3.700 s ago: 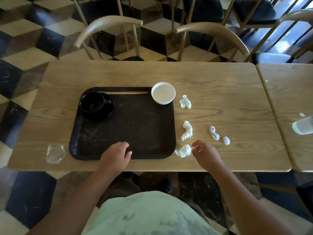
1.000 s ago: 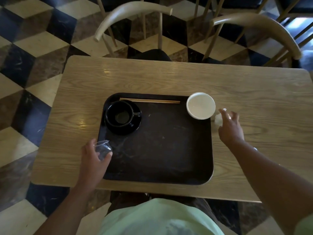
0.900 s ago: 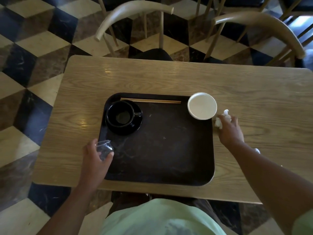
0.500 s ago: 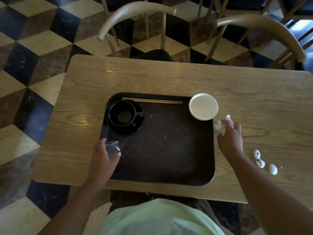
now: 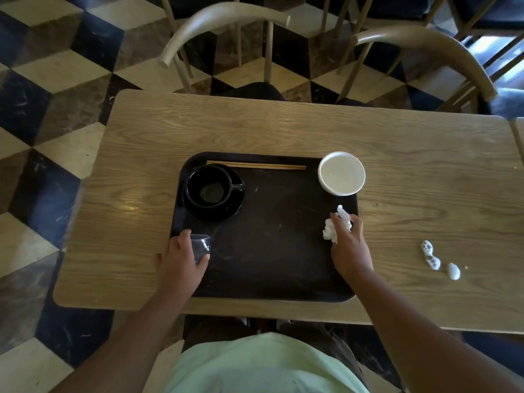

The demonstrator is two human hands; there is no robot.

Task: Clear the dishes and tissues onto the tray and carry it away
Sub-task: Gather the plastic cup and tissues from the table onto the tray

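Observation:
A dark brown tray lies on the wooden table. On it stand a black cup on a saucer at the far left and a pair of chopsticks along the far rim. A white bowl sits on the tray's far right corner. My left hand holds a small clear plastic cup over the tray's left edge. My right hand grips crumpled white tissues above the tray's right side. More tissue scraps and a small white ball lie on the table to the right.
Two curved-back wooden chairs stand at the far side of the table. A second table edge adjoins at the right. The floor has a dark and cream cube pattern.
My right hand has carried the tissues from beside the bowl to over the tray's right side. My left hand has brought the plastic cup from the table's left onto the tray's left edge.

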